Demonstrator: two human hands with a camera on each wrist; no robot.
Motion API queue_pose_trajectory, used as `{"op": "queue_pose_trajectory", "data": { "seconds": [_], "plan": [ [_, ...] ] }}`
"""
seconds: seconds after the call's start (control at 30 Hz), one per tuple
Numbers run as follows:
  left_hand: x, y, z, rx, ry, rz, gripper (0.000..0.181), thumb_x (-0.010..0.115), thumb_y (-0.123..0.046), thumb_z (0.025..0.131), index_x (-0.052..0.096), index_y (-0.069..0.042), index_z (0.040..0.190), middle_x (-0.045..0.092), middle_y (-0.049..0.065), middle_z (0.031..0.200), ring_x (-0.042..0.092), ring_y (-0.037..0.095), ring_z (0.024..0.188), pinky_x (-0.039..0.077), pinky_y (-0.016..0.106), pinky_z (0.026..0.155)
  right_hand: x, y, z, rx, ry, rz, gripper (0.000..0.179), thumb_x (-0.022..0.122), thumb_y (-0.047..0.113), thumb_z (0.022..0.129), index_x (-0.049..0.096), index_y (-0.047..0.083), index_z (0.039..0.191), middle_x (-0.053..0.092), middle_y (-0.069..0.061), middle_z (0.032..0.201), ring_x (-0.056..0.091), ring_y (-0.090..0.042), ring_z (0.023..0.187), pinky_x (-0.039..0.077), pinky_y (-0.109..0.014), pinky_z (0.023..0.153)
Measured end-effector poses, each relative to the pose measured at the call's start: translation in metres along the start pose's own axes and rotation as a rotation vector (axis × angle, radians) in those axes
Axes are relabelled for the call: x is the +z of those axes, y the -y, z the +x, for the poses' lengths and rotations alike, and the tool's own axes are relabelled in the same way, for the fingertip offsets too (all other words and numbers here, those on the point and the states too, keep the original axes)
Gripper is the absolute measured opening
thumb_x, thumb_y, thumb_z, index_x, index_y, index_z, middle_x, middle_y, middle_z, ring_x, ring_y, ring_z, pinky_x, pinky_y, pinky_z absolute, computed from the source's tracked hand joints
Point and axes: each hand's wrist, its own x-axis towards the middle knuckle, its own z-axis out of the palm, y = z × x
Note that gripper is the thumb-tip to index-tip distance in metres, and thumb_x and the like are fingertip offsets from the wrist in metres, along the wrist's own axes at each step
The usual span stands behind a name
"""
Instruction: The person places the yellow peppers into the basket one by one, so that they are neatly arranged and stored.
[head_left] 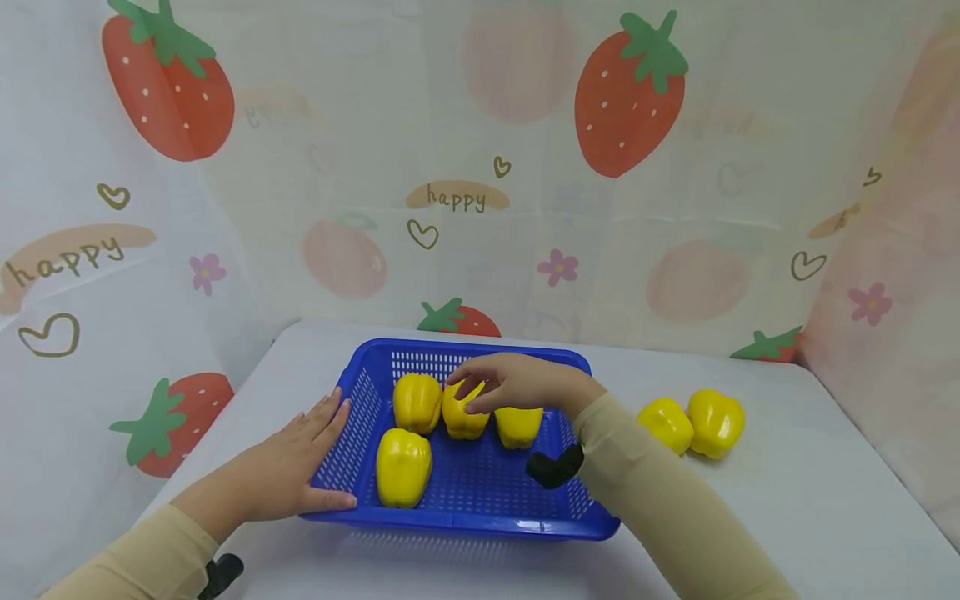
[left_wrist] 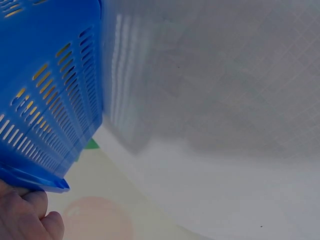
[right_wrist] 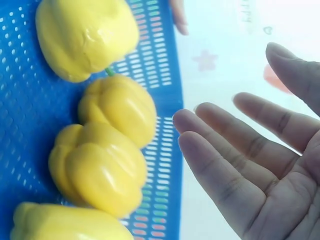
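Note:
A blue basket [head_left: 480, 523] with slotted walls stands on the table, several yellow bell peppers [head_left: 403, 468] inside it. At its left rim rests my left hand [head_left: 288, 467], the fingers laid along the side and the thumb on the front corner. The left wrist view catches only a few of that hand's fingers [left_wrist: 42, 210] beside the rim. My right hand [head_left: 517, 385] hovers over the basket's back half and overlaps two peppers in the head view. Its fingers [right_wrist: 227, 182] are loosely extended and hold nothing, close to the peppers [right_wrist: 102, 170] in the right wrist view.
Two more yellow bell peppers [head_left: 716, 423] lie side by side on the white table [head_left: 795, 500], right of the basket. A printed cloth [head_left: 465, 108] with strawberries hangs behind the table and along both sides. My right forearm crosses the basket's right wall.

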Motion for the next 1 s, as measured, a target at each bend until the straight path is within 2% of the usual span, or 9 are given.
{"op": "queue_pose_trajectory", "data": {
  "seconds": [0.23, 0.5, 1.0],
  "plan": [
    [-0.002, -0.001, -0.001, 0.004, -0.001, -0.002, 0.110, 0.040, -0.079, 0.062, 0.009, -0.007, 0.140, 0.001, 0.011, 0.145, 0.010, 0.028, 0.130, 0.016, 0.047, 0.101, -0.014, -0.004, -0.024, 0.022, -0.045, 0.034, 0.037, 0.059, 0.033, 0.081, 0.050, 0.030, 0.117, 0.056, 0.010, 0.107, 0.050, -0.009, 0.100, 0.043, -0.030, 0.085],
    [-0.002, -0.002, -0.001, 0.001, 0.007, 0.003, 0.112, 0.037, -0.080, 0.060, 0.009, -0.007, 0.140, 0.001, 0.012, 0.145, 0.010, 0.028, 0.130, 0.016, 0.048, 0.101, -0.027, -0.015, -0.049, 0.051, -0.098, 0.067, 0.038, 0.059, 0.025, 0.082, 0.049, 0.025, 0.119, 0.055, 0.004, 0.110, 0.052, -0.013, 0.101, 0.046, -0.031, 0.080],
    [-0.003, -0.001, -0.001, 0.006, 0.004, 0.004, 0.111, 0.038, -0.080, 0.061, 0.009, -0.006, 0.139, 0.001, 0.012, 0.145, 0.010, 0.028, 0.130, 0.016, 0.048, 0.101, -0.045, -0.031, -0.092, 0.057, -0.154, 0.093, 0.041, 0.060, 0.033, 0.081, 0.047, 0.025, 0.119, 0.055, 0.001, 0.111, 0.054, -0.018, 0.099, 0.043, -0.035, 0.085]
  ]
}}
